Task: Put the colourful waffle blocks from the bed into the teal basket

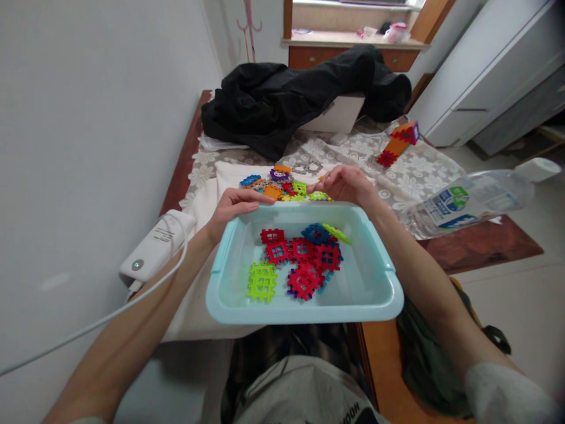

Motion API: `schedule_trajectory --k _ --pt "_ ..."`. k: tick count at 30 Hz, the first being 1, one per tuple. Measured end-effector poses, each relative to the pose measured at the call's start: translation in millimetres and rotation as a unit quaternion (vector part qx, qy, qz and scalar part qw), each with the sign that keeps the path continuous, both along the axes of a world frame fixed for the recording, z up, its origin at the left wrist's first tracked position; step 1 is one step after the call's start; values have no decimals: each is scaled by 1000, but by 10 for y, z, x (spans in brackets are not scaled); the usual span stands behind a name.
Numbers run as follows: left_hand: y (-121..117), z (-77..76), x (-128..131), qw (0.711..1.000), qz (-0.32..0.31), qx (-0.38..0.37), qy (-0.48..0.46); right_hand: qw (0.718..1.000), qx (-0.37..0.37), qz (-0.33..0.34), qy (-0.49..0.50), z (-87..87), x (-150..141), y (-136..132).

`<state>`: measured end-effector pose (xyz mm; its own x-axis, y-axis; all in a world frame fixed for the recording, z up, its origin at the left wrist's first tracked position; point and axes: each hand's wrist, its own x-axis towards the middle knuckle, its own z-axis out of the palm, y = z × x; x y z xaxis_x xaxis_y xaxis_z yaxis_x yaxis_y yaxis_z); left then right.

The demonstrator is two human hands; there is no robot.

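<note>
A light blue plastic basin (366, 294) sits at the near table edge, tipped toward me. Red, blue and lime interlocking plastic pieces (302, 250) lie inside it. My left hand (236, 209) holds the basin's far left corner, its fingers reaching along the rim. Just beyond the far rim, my right hand (344, 185) is open with fingers curved, their tips beside a loose pile of multicoloured interlocking pieces (273, 192). The basin's rim hides the near part of that pile, and I cannot see whether the right fingertips touch a piece.
To the right stands a large clear bottle (468, 200) with a white cap. A joined orange and red piece construction (397, 143) is farther back. Black cloth (282, 94) covers the table's far end. At left is a white power device (156, 244) with a cable.
</note>
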<state>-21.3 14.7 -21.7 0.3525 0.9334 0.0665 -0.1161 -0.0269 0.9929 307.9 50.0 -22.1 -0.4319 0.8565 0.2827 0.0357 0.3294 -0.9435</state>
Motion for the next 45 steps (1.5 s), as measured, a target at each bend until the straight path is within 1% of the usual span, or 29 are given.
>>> schedule_trajectory --k 2,3,4,6,8,11,13,14,18,22,25,28,34,37,42,45 --pt "0 1 1 1000 1 -8 -7 997 52 -45 -47 -73 -35 81" --pt "0 1 2 1000 1 -12 -8 990 88 -62 -87 -122 -45 124" --pt "0 2 4 1000 1 -15 -9 980 127 -75 -135 -179 -48 167" --pt "3 5 9 1000 -3 -17 -11 949 193 -92 -233 -307 -36 244" --pt "6 8 14 1000 -5 -15 -13 921 226 -83 -306 -429 -12 302" --pt "7 11 16 1000 -5 -11 -14 901 233 -30 -365 -534 14 354" --pt "2 11 16 1000 -4 -10 -12 893 238 -9 -381 -539 16 370" --pt "-2 11 16 1000 -3 -10 -11 891 239 -9 -386 -529 14 372" --pt "-17 9 18 1000 0 -11 -12 889 245 -22 -387 -497 2 358" --pt "-22 11 22 1000 2 -10 -9 878 250 -41 -407 -530 -6 353" --pt "-19 18 25 1000 2 -6 -6 871 249 -40 -422 -552 -9 376" --pt "-13 18 26 1000 1 -3 -8 872 250 -42 -419 -545 -11 390" --pt "-11 13 25 1000 1 3 -6 894 245 -46 -373 -497 -37 348" --pt "-17 24 27 1000 0 4 -5 893 245 -54 -374 -480 -48 330" --pt "-18 28 26 1000 -1 3 -7 890 224 -33 -395 -462 -42 324" --pt "-17 24 21 1000 2 2 0 886 214 -40 -410 -473 -41 330"
